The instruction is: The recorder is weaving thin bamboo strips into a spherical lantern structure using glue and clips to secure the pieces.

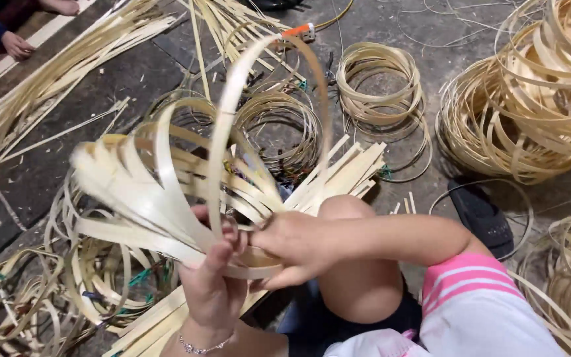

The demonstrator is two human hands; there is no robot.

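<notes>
My left hand [214,284], with a thin bracelet at the wrist, grips a bunch of flat pale bamboo strips [147,198] where they gather; the strips fan out to the upper left. One strip is bent into a tall hoop [232,86] rising above my hands. My right hand [293,246] pinches the same bundle at its gathered end, right beside the left hand. My bare knee [345,211] is just behind the hands.
Coiled bamboo rings [378,79] lie on the dark floor ahead, with big heaps of rings [530,106] at right and more coils [47,297] at left. Straight strips [54,79] lie at upper left. A dark sandal [480,215] lies at right. Another person's hand [16,45] shows top left.
</notes>
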